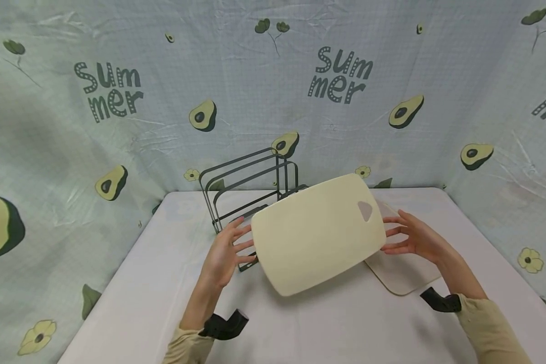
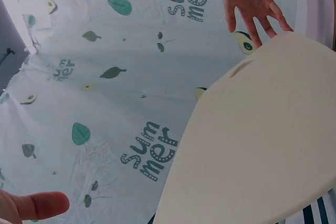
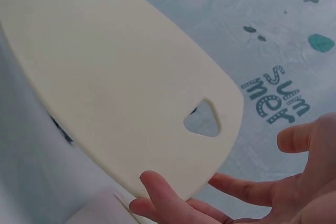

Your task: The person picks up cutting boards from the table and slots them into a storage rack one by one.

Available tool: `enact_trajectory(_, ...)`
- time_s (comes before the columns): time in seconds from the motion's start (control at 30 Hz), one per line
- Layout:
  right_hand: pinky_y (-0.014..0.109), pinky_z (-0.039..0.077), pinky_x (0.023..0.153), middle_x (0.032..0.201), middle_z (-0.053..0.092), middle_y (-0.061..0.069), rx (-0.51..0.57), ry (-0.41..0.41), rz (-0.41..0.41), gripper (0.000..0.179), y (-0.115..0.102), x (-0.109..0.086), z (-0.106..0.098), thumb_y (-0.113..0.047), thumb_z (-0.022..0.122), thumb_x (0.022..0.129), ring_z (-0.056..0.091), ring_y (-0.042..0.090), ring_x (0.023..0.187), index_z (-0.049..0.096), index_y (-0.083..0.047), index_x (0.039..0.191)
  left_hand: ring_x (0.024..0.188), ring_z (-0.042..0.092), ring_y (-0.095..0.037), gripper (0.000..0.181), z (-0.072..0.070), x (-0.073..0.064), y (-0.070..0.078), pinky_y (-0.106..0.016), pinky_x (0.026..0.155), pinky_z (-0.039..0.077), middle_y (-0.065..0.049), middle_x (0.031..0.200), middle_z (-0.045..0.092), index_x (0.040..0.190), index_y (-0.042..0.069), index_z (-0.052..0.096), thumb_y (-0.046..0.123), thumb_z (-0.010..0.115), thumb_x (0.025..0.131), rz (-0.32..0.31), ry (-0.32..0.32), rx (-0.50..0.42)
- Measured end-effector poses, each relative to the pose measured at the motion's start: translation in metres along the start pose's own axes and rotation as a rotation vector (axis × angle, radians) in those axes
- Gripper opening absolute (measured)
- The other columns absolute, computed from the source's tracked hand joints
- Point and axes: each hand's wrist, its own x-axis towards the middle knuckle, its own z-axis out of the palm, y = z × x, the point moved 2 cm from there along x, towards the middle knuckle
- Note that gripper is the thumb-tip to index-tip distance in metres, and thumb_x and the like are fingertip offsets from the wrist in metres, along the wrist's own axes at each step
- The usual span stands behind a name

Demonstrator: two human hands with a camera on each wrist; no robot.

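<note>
A cream cutting board with rounded corners and a triangular handle hole is held up, tilted, between both hands over the table. My left hand has its fingers spread at the board's left edge. In the left wrist view, the left thumb stands away from the board. At the right edge, by the hole, my right hand reaches in with loosely extended fingers. The right wrist view shows one fingertip overlapping the board's corner, others at or behind its rim, and the thumb apart.
A black metal rack with upright wire loops stands behind the board, partly covered by it. Another pale, flat board lies on the white table at the right, below the right hand. Printed cloth hangs around the table.
</note>
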Motion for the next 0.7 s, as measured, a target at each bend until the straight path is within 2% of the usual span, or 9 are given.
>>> enact_trajectory(0.1,0.042,0.05,0.078,0.103,0.048,0.01,0.002,0.015,-0.021,0.038,-0.004,0.003,0.004,-0.044,0.019,0.096,0.064,0.031,0.09,0.038,-0.019,0.118,0.12,0.036,-0.05,0.049,-0.001,-0.004,0.005,-0.044,0.081,0.046,-0.021,0.143,0.024,0.141,0.006,0.018,0.019,0.026,0.094,0.008,-0.024,0.021)
enact_trajectory(0.27,0.043,0.05,0.077,0.103,0.047,0.011,-0.004,0.035,-0.063,0.039,-0.014,0.009,0.011,-0.043,0.021,0.096,0.064,0.031,0.088,0.036,-0.015,0.12,0.117,0.036,-0.054,0.052,-0.004,-0.009,0.014,-0.059,0.09,0.037,-0.015,0.148,0.018,0.143,0.014,0.012,0.019,0.028,0.094,0.0,-0.034,0.043)
enact_trajectory(0.37,0.044,0.05,0.077,0.102,0.048,0.011,0.009,0.032,-0.082,0.038,-0.019,0.012,0.015,-0.042,0.021,0.096,0.064,0.032,0.087,0.037,-0.015,0.119,0.117,0.036,-0.054,0.053,-0.007,-0.011,0.02,-0.064,0.091,0.032,-0.013,0.149,0.016,0.144,0.019,0.01,0.02,0.029,0.094,-0.002,-0.032,0.051)
enact_trajectory(0.53,0.043,0.051,0.075,0.102,0.048,0.011,0.036,0.034,-0.099,0.039,-0.028,0.016,0.02,-0.042,0.022,0.096,0.065,0.031,0.086,0.036,-0.015,0.119,0.118,0.036,-0.053,0.053,-0.012,-0.012,0.03,-0.063,0.091,0.033,-0.01,0.149,0.015,0.144,0.023,0.009,0.02,0.029,0.094,0.01,-0.041,0.068)
enact_trajectory(0.7,0.041,0.051,0.074,0.102,0.049,0.01,0.027,0.048,-0.12,0.039,-0.037,0.021,0.024,-0.042,0.024,0.096,0.065,0.03,0.085,0.035,-0.015,0.121,0.12,0.037,-0.049,0.054,-0.016,-0.013,0.041,-0.056,0.091,0.037,-0.008,0.149,0.018,0.144,0.02,0.007,0.02,0.029,0.095,0.047,-0.035,0.066)
